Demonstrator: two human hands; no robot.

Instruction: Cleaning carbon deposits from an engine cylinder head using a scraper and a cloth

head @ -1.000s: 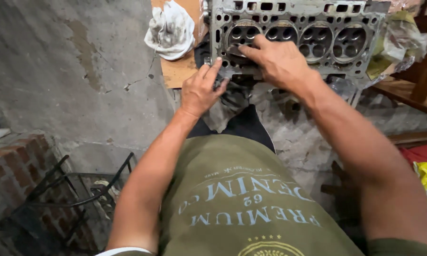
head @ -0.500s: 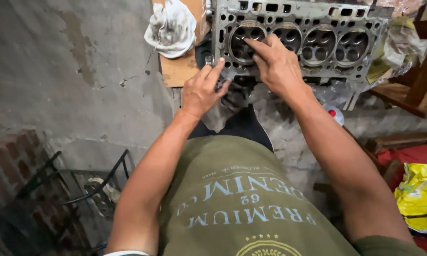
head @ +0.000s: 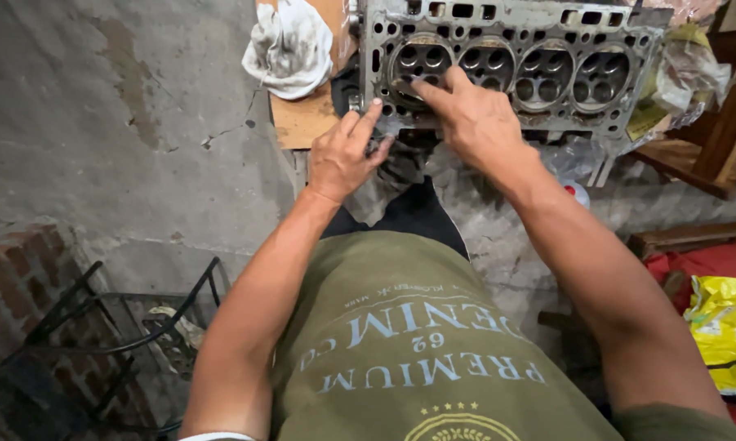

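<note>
A grey cylinder head (head: 539,69) with four round chambers lies at the top of the view, across the far end of the worktop (head: 302,122), beside a crumpled white rag (head: 290,45). The right hand (head: 474,122) reaches out on a straight arm and lies palm down on the head's near edge, fingers spread flat over the leftmost chamber, gripping nothing. The left hand (head: 343,155), wrist bent, pinches its fingertips at the head's lower left corner, possibly on a small part too hidden to tell.
</note>
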